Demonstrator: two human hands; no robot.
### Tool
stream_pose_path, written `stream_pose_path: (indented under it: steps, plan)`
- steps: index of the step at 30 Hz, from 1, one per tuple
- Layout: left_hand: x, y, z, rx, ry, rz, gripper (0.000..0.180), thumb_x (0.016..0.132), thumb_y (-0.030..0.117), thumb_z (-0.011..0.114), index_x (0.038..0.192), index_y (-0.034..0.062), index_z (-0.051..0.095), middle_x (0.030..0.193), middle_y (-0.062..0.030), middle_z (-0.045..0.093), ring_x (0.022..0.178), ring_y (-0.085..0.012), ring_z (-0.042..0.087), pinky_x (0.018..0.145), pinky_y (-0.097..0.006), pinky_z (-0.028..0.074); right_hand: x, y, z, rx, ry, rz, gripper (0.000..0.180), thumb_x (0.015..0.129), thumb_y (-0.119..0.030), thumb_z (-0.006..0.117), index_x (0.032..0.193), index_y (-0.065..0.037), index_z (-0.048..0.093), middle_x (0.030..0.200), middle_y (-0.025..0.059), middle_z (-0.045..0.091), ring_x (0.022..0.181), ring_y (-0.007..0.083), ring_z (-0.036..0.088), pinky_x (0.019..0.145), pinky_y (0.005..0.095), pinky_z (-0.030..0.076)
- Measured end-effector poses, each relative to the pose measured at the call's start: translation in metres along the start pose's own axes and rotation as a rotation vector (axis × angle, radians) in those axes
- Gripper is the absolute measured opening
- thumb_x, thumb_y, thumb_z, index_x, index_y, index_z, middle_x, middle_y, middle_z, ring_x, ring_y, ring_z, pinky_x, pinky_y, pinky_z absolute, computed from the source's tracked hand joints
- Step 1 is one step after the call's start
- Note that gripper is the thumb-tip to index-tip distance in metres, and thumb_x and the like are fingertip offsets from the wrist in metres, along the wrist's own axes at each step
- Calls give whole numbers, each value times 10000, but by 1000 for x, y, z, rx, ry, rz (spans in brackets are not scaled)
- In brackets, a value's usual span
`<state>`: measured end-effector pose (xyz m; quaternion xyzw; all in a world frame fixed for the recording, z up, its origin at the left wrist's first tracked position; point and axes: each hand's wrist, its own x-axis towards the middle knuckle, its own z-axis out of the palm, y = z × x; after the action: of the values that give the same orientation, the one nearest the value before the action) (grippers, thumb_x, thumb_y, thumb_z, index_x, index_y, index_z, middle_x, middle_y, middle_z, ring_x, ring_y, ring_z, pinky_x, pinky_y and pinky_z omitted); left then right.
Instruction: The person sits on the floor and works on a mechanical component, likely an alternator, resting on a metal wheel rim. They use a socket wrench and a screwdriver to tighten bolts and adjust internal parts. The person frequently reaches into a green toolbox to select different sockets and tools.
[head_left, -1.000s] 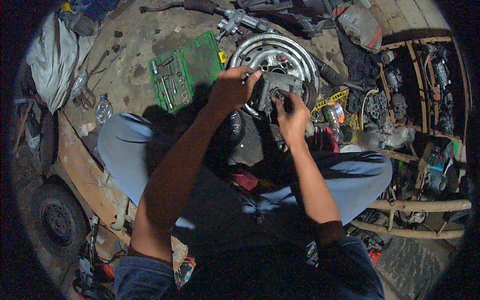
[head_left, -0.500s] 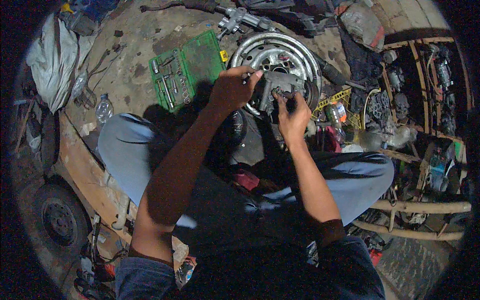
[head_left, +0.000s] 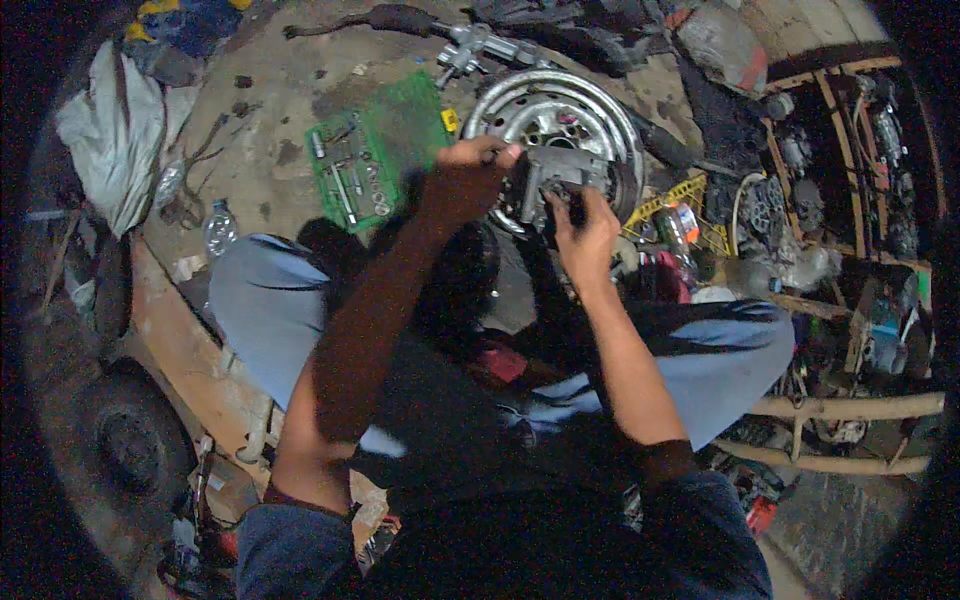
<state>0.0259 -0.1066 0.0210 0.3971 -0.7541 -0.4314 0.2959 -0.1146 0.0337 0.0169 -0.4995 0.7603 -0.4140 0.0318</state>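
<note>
Since the earlier frames, little has shifted: both hands are kept on the same metal part (head_left: 556, 178), with the left hand (head_left: 470, 172) nudged slightly along its top edge. A thin tool, only partly seen, is gripped in the left hand's curled fingers at the upper left of the part. The part's lower right side is pinched by the right hand (head_left: 585, 232), fingers bent around it. The part is held just above a silver wheel rim (head_left: 545, 108), which is laid flat on the dirt floor (head_left: 270, 140) ahead of the knees. Just left of the rim, an open green socket case (head_left: 372, 152) is seen on the floor. A clear bottle (head_left: 219, 228) is set further left, near a white cloth (head_left: 110, 140).
</note>
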Motion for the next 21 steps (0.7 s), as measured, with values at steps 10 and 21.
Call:
stream_pose_path:
  steps: [10, 21]
  plan:
    - [-22, -1, 13, 40, -30, 114, 246, 897, 290, 663, 904, 47, 703, 792, -203, 684, 747, -369, 682, 662, -437, 536, 10, 15, -9, 119, -162, 439, 336, 803, -257, 792, 938, 38, 705, 859, 154, 714, 775, 255, 664, 778, 367, 505]
    - [-41, -8, 34, -67, -143, 18, 583, 789, 176, 769, 1291, 89, 487, 933, -169, 643, 884, -350, 643, 771, -433, 503, 31, 17, -20, 270, -353, 426, 310, 779, -260, 813, 892, 10, 711, 850, 124, 723, 778, 205, 662, 766, 341, 504]
